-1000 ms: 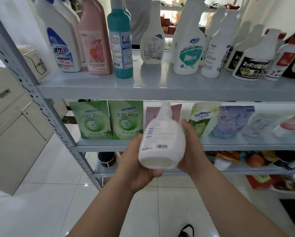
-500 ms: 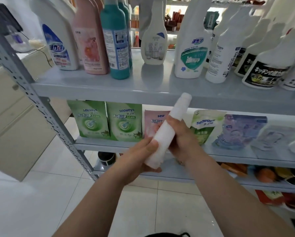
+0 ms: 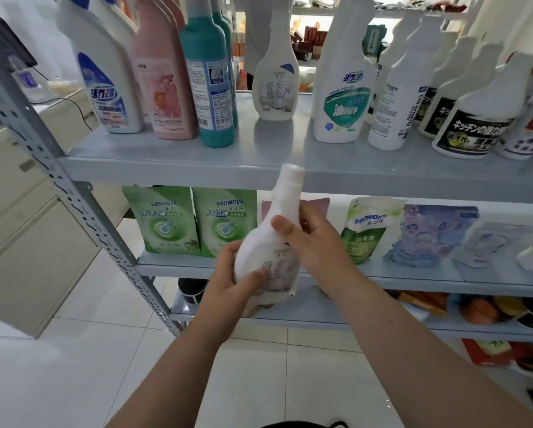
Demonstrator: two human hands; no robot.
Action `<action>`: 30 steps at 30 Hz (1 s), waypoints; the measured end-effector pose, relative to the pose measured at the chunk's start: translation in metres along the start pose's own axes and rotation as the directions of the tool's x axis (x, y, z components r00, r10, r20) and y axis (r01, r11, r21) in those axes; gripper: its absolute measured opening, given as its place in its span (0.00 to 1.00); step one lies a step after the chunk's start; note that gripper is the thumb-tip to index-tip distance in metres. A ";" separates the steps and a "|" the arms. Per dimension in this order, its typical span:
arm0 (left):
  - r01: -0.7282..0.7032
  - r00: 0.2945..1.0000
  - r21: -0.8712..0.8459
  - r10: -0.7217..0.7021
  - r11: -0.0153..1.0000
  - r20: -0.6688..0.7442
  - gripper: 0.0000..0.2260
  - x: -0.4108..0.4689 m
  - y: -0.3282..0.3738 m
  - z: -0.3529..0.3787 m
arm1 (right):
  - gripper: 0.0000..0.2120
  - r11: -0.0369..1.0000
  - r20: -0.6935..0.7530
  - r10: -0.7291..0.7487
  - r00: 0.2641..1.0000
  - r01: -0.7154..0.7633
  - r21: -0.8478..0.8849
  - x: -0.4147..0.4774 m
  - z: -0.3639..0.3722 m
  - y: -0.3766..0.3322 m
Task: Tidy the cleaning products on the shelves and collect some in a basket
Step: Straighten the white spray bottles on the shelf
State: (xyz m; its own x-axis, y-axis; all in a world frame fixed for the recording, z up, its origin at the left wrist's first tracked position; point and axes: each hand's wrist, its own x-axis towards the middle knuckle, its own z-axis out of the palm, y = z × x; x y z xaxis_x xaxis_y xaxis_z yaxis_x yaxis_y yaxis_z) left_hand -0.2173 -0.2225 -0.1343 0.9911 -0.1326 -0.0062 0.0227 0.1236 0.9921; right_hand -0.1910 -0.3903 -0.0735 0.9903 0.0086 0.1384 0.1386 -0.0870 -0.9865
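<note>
hands (image 3: 290,261) grip white bottle (image 3: 274,242); pouches (image 3: 163,220) read "seaways".

Left hand (image 3: 228,273) and right hand (image 3: 314,245) curl inward, forearms (image 3: 172,350) outstretched.

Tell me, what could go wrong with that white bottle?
The bottle is tilted in the left hand and right hand, with its cap near the top shelf edge; lifting it might bump there. Putting it up could also knock the teal bottle or green-label bottle.
</note>
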 end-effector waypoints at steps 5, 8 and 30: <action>-0.101 0.987 0.286 0.132 0.953 -0.089 0.16 -0.016 0.010 -0.030 | 0.17 0.993 -0.045 0.080 0.996 -0.084 -0.086 -0.006 0.007 -0.015; -0.171 0.971 0.509 0.232 0.844 -0.058 0.17 -0.026 0.019 -0.048 | 0.18 0.950 -0.137 0.022 0.990 -0.063 -0.305 0.000 0.002 -0.031; 0.135 0.990 -0.204 -0.142 0.970 -0.021 0.17 -0.043 0.011 -0.096 | 0.05 0.980 0.054 -0.023 0.998 0.033 -0.194 -0.025 0.091 -0.029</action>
State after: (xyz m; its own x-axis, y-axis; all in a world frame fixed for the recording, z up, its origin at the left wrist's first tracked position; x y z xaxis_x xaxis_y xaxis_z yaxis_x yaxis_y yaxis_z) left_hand -0.2472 -0.1214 -0.1355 0.9803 -0.1283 -0.1500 0.1827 0.3022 0.9356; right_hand -0.2197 -0.2975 -0.0568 0.9856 0.0640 0.1562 0.1680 -0.2783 -0.9457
